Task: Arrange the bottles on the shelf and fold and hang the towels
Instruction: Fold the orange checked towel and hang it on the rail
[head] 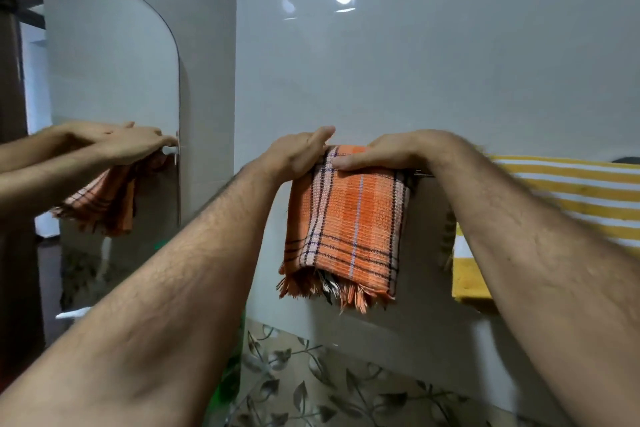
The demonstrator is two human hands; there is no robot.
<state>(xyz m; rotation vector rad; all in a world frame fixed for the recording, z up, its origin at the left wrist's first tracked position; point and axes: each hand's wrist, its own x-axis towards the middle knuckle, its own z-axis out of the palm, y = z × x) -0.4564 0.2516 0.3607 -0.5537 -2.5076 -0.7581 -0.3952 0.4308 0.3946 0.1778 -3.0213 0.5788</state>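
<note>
A folded orange checked towel (349, 218) with a fringed lower edge hangs over a metal towel rail (423, 175) on the grey tiled wall. My left hand (300, 155) lies on the towel's top left corner, fingers straight and flat over the fold. My right hand (391, 153) rests on the towel's top right, its thumb and fingers curled round the fold over the rail. A yellow and white striped towel (568, 198) hangs on the same rail to the right, partly behind my right forearm. No bottles or shelf are in view.
A frameless mirror (114, 87) on the left wall reflects both hands and the orange towel. Below the rail runs a band of leaf-patterned tiles (332, 388). Something green (228, 388) shows at the wall corner low down.
</note>
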